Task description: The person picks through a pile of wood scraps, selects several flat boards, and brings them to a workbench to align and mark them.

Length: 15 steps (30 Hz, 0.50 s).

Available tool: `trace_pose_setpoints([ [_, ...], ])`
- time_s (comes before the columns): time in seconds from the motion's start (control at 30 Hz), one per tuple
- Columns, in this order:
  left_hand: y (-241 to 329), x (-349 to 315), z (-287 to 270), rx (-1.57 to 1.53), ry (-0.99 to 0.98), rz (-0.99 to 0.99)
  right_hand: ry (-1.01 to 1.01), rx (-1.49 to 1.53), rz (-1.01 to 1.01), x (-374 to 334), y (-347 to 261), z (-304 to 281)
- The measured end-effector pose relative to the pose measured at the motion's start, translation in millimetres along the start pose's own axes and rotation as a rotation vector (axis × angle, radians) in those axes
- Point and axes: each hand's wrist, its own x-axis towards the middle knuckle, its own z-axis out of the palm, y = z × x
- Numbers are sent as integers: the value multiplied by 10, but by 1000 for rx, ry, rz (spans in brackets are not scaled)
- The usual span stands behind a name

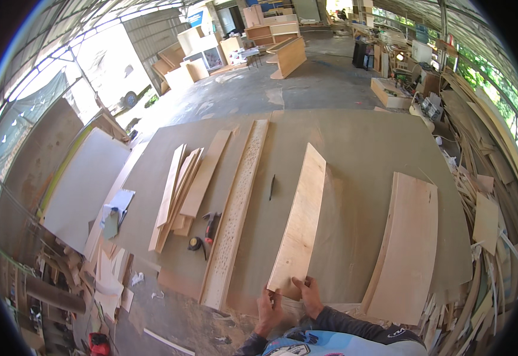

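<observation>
A long plywood board (299, 222) stretches away from me over the large brown worktable (354, 255). My left hand (268, 310) grips its near end at the left corner, fingers closed on the edge. At the right corner of that same end, my right hand (309, 296) also holds it, thumb on top. To the left lies a long pale strip (235, 219) dotted with marks or holes along its length. A dark pen-like stick (272, 187) rests between this strip and the board. Beyond the strip are a hammer (212, 224) and a round tape measure (195, 243).
Several wooden strips (173, 199) are piled at the table's left, beside a flat board (206, 173). Wide boards (410, 249) lie at the right. Scrap wood (478, 296) crowds the table's right side. A wooden cabinet piece (288, 57) stands on the far floor.
</observation>
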Motion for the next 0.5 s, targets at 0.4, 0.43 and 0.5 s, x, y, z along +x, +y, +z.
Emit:
trace_pose_setpoints([
  [0.4, -28, -1583, -967, 219, 407, 346, -330, 671, 200, 662, 480, 10],
  [0.43, -112, -1751, -1021, 226, 442, 352, -336, 708, 171, 725, 530, 30],
  [0.5, -152, -2071, -1149, 182, 540, 268, -366, 725, 140, 618, 634, 114],
])
